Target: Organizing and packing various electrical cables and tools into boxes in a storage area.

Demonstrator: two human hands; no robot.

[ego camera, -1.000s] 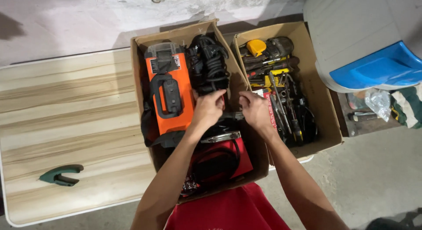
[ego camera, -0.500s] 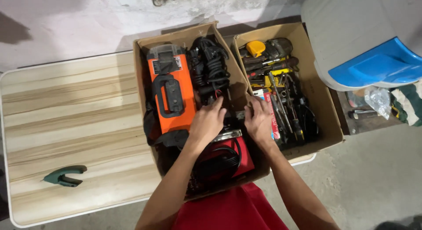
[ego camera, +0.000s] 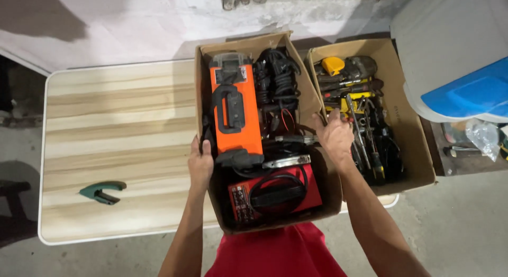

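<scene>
Both hands grip cardboard box (ego camera: pixel 202 86) walls: left hand (ego camera: pixel 200 165), right hand (ego camera: pixel 334 136); orange machine (ego camera: pixel 235 110) inside.

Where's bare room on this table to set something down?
The wooden tabletop is bare left of the cardboard box, which the left hand grips, apart from a green clamp near the front edge. Both boxes are packed; the tool box crowds the right end.

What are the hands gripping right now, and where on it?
Both grip the cardboard box of power tools by opposite side walls: left hand on its left wall, right hand on its right wall.
</scene>
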